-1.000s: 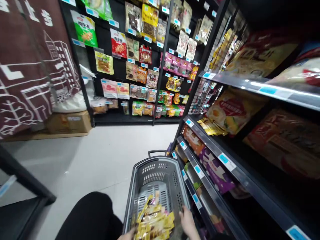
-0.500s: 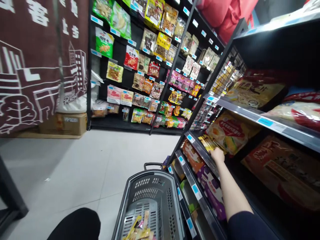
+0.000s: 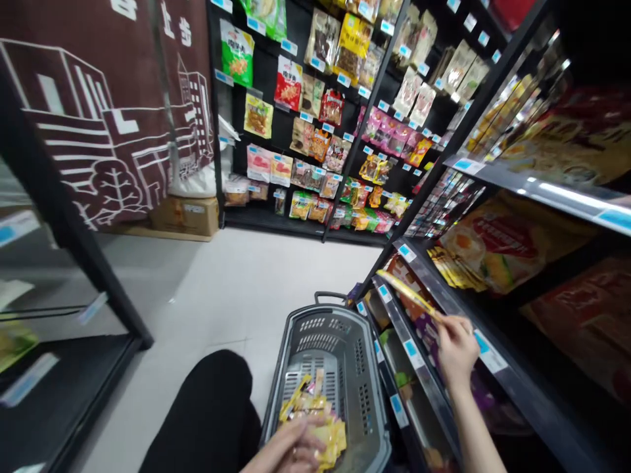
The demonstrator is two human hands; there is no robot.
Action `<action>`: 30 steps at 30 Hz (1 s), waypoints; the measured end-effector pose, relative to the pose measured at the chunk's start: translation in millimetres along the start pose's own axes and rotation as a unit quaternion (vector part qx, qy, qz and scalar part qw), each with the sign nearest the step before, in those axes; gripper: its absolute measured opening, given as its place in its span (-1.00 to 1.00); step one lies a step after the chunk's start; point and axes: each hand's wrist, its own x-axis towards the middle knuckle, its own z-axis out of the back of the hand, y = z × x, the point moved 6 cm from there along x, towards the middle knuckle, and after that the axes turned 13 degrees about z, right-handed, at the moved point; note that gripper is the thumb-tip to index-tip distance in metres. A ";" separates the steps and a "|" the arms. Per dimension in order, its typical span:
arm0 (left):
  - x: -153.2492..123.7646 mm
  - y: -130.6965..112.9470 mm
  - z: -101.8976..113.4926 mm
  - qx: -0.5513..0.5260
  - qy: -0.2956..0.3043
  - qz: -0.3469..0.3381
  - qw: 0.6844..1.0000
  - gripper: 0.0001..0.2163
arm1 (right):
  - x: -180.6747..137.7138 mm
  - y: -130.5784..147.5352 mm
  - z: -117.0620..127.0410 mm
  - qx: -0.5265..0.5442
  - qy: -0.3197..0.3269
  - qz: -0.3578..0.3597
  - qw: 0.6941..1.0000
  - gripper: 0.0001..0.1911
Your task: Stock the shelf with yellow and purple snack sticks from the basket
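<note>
My right hand (image 3: 457,348) pinches one end of a thin, long yellow packet (image 3: 409,293), held edge-on in front of the shelf. Several similar yellow packets (image 3: 453,269) lie in a row on the shelf behind it. Low in the view, my left hand (image 3: 298,447) reaches over the grey shopping basket (image 3: 362,351), its fingers stretched out and slightly blurred. Under and beside those fingers is a pile of small yellow packets (image 3: 332,443) on the basket's bottom. Whether the left fingertips touch the packets is hard to see.
Stocked shelves (image 3: 542,190) with large food bags rise on the right. Across the aisle stands a rack of hanging snack packets (image 3: 288,82). A cardboard box (image 3: 185,215) sits by a brown printed curtain (image 3: 113,125). On the left is a black shelf frame (image 3: 81,243).
My right hand has drawn back from the shelf with a yellow packet in it. My left hand has come into view over the basket. The view has shifted, bringing in the left shelf.
</note>
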 end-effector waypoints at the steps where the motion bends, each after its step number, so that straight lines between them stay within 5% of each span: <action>1: -7.9 -8.9 -7.4 -0.071 0.042 -0.011 0.997 -0.37 | -27.6 16.6 -1.3 0.047 0.013 -0.009 0.999 -0.85; 5: -24.9 -29.3 -15.5 -0.193 0.094 -0.072 0.974 -0.33 | -136.5 67.6 -13.2 0.214 0.125 -0.080 0.966 -0.88; 8: -17.8 -15.8 -2.8 -0.140 -0.012 -0.074 0.987 -0.48 | -197.5 76.8 -20.1 0.302 0.205 -0.172 0.915 -0.87; 11: -8.2 -3.2 6.7 -0.046 -0.106 -0.074 0.991 -0.61 | -234.5 65.6 -24.2 0.384 0.210 -0.302 0.847 -0.80; 15: -2.6 -3.6 4.8 0.051 -0.136 -0.100 0.984 -0.62 | -261.4 56.2 -36.8 0.453 0.212 -0.440 0.746 -0.58; 18: -3.0 -5.5 -0.5 0.065 -0.126 -0.111 0.984 -0.51 | -275.3 59.9 -49.0 0.467 0.242 -0.486 0.698 -0.49; 25: -2.8 -3.8 2.0 0.054 -0.158 -0.114 0.979 -0.42 | -284.8 61.3 -55.9 0.433 0.267 -0.466 0.724 -0.64; 30: 2.6 0.9 13.6 0.002 -0.182 -0.095 0.979 -0.46 | -279.6 67.0 -55.0 0.496 0.273 -0.485 0.666 -0.64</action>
